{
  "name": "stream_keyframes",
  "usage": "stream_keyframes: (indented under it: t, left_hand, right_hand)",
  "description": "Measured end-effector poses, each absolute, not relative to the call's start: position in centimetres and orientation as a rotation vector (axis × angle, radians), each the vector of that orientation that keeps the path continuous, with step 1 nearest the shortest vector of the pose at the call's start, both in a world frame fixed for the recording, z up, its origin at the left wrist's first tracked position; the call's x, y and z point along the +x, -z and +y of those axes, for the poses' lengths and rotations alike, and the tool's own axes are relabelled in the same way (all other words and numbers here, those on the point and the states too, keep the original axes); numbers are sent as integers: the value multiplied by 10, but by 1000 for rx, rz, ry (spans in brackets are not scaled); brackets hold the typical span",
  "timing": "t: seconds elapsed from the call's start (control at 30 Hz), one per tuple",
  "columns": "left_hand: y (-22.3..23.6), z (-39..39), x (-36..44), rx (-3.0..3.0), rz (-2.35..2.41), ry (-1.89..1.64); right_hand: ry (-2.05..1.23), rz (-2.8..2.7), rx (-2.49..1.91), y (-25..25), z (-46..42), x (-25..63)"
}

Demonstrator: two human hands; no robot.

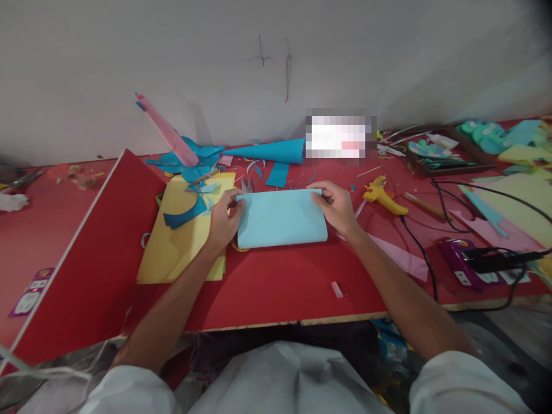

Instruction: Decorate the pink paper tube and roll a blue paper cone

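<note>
A light blue sheet of paper (280, 219), folded over, lies on the red table (280, 287) in front of me. My left hand (224, 219) pinches its upper left corner. My right hand (336, 208) pinches its upper right corner. Both hands press the top edges together. Scissors (246, 185) lie just behind the sheet, partly hidden by it.
Yellow sheets (181, 241) with blue cut-outs lie to the left. A red board (99, 259) overlaps the left table. Behind are a blue paper cone (267, 152) and a pink roll (166, 129). A yellow glue gun (382, 196), black cables, a purple power strip (470, 267) and paper scraps fill the right.
</note>
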State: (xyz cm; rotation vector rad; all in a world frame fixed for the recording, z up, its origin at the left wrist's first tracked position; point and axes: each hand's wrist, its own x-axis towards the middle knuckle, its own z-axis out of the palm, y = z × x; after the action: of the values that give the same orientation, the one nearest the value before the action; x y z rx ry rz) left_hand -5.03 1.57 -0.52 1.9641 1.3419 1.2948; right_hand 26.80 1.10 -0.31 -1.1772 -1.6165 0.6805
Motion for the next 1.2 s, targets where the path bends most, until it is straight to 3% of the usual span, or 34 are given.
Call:
stream_keyframes:
  t: [1.2]
  left_hand:
    - [4,14,-50,1953,1326,-1332]
  right_hand:
    - [-675,-1563,-1157,4,13,269]
